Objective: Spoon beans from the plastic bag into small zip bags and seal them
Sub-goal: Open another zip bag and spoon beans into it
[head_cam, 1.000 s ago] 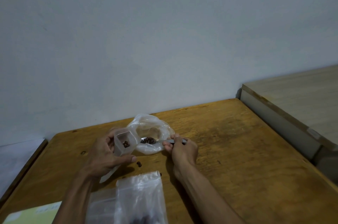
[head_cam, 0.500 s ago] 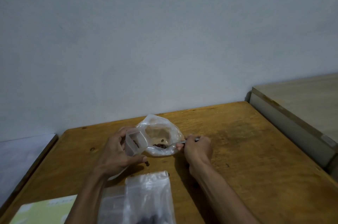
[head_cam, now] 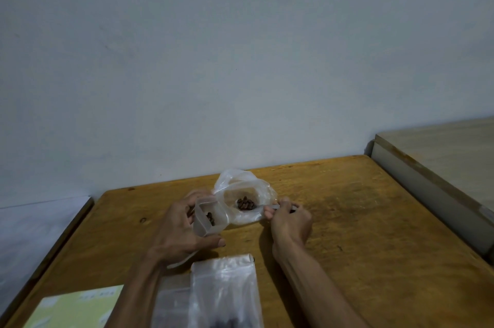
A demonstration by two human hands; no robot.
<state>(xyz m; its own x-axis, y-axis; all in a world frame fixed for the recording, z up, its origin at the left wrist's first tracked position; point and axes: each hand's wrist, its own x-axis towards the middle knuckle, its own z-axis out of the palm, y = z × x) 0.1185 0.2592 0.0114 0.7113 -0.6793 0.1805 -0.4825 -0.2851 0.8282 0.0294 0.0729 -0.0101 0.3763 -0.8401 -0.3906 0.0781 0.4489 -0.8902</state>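
A clear plastic bag (head_cam: 242, 183) lies open on the wooden table (head_cam: 347, 220), with brown beans (head_cam: 245, 204) in its middle. My right hand (head_cam: 290, 223) pinches a spoon handle (head_cam: 272, 206) at the bag's right edge; the spoon's bowl lies among the beans. My left hand (head_cam: 179, 231) grips a small zip bag (head_cam: 208, 218) just left of the big bag, mouth held open, a few beans inside it.
Flat zip bags (head_cam: 224, 290) lie at the table's near edge between my forearms, dark beans showing at the bottom. A pale green sheet (head_cam: 74, 309) lies at the lower left. A lighter wooden surface (head_cam: 441, 156) adjoins the table on the right. A wall stands behind.
The spoon dipped back into the big bag and sits among the beans. My left hand kept the small zip bag open beside it. The camera shifted slightly.
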